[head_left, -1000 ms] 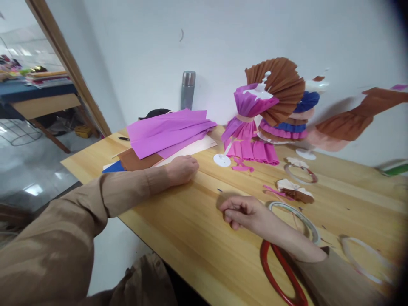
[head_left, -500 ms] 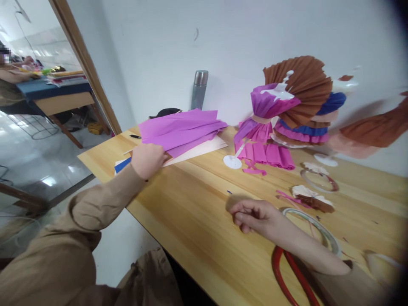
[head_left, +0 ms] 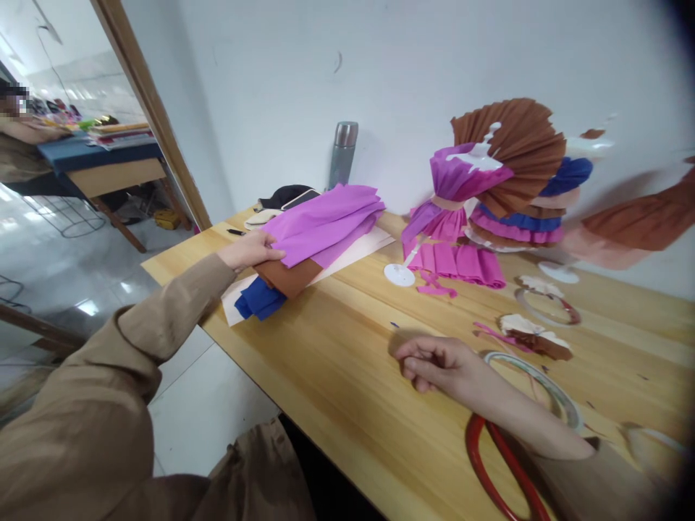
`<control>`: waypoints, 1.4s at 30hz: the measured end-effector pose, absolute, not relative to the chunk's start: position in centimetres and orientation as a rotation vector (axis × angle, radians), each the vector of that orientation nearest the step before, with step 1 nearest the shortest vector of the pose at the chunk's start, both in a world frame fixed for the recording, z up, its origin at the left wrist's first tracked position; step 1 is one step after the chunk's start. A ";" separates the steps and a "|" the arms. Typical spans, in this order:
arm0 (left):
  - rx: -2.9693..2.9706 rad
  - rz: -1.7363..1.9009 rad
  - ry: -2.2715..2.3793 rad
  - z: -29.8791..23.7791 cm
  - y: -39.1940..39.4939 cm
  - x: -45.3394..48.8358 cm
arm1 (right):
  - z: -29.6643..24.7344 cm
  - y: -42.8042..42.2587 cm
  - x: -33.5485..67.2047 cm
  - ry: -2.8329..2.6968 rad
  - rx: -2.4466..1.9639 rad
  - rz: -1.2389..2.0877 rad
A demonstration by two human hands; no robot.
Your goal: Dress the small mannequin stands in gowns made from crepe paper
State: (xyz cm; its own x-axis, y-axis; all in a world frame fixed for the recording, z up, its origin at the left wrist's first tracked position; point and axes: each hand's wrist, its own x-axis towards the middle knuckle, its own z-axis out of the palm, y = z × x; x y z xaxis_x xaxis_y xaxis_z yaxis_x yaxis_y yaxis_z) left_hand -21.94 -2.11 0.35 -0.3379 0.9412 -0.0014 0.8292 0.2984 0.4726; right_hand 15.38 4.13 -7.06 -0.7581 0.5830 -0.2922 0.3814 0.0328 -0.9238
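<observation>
Head cam, only view here: left hand (head_left: 250, 251) has the left edge of some purple crepe paper (head_left: 326, 221) pinched, thumb on top. That sheet's on the far left part of the wooden table (head_left: 326, 362), lying over a brown sheet (head_left: 293, 278), with a folded blue piece (head_left: 260, 298) on the near side and a pale sheet (head_left: 361, 251) underneath. Right hand (head_left: 437, 362) is near the middle, fingers loosely curled; can't tell if the fingertips actually meet or have anything in them. Its forearm crosses over a roll of tape (head_left: 571, 409), with a red loop handle (head_left: 474, 438) just on the near side. Far right of the purple stuff there's a little white dress form (head_left: 481, 155) in a purple and pink paper dress, pleated pink paper (head_left: 453, 264) lying near its base, and a steel-capped flask (head_left: 342, 155) by the wall.
</observation>
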 end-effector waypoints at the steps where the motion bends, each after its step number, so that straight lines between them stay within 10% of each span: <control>1: 1.634 0.553 2.299 0.6 -2.0 -21.6 | -7.1 4.1 15.4 -2.136 -1.009 1.813; 23: 1.921 -0.055 2.804 2.9 -1.3 -20.9 | -6.4 3.8 15.1 -2.139 -0.906 1.793; 42: 3.295 -0.311 1.536 -3.7 -3.7 -12.2 | -7.1 3.9 15.1 -2.124 -0.964 1.796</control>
